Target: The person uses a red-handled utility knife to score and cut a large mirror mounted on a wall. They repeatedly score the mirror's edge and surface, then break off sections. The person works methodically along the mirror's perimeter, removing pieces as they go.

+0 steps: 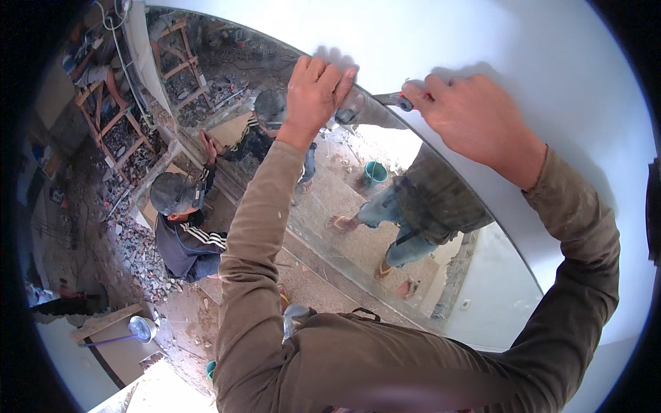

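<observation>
A large mirror [441, 303] leans against the white wall [441, 38], its upper edge slanting down to the right. My left hand [315, 96] is closed on that edge, with the fingers curled over the top and the thumb along the rim. In my right hand [475, 117] is a hand tool [394, 100] with a grey metal end and a partly red and dark handle. Its metal end lies at the mirror's edge; my fingers hide the rest, so its exact kind is unclear. Both of my arms are raised.
At left a co-worker [182, 227] in a cap and striped dark jacket crouches, hands at the mirror's side. Rubble [141, 258] and a wooden frame [113, 127] lie beyond. A white bucket [142, 329] stands lower left; a green one [210, 369] shows partly beside me.
</observation>
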`<state>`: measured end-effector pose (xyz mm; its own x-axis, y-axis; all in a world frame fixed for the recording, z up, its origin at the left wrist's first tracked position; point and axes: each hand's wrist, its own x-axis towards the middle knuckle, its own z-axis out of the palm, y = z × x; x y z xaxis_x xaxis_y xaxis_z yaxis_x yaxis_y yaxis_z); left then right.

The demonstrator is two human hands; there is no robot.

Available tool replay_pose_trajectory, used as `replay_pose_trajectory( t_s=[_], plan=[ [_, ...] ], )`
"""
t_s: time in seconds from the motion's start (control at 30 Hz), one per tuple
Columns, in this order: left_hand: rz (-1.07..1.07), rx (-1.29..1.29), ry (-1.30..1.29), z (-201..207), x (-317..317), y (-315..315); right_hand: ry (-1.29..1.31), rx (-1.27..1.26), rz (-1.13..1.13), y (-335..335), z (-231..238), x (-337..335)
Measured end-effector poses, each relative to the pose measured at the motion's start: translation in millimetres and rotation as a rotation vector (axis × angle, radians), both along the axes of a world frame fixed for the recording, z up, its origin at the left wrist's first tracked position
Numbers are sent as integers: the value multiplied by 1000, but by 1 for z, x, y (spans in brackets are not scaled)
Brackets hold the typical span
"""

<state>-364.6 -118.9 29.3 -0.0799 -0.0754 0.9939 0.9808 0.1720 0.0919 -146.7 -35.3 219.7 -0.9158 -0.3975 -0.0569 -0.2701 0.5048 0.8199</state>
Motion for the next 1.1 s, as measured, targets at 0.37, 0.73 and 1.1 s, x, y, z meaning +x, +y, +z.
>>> replay_pose_trajectory(
  t_s=[0.37,0.73,1.1],
  plan=[
    [92,29,62,0,-7,1,-168,85,33,10,-3,1],
    [82,12,103,-3,-13,3,-172,32,-140,26,-6,91],
    [37,-110,-4,-4,-7,-11,170,19,-241,-2,22,113]
  ],
)
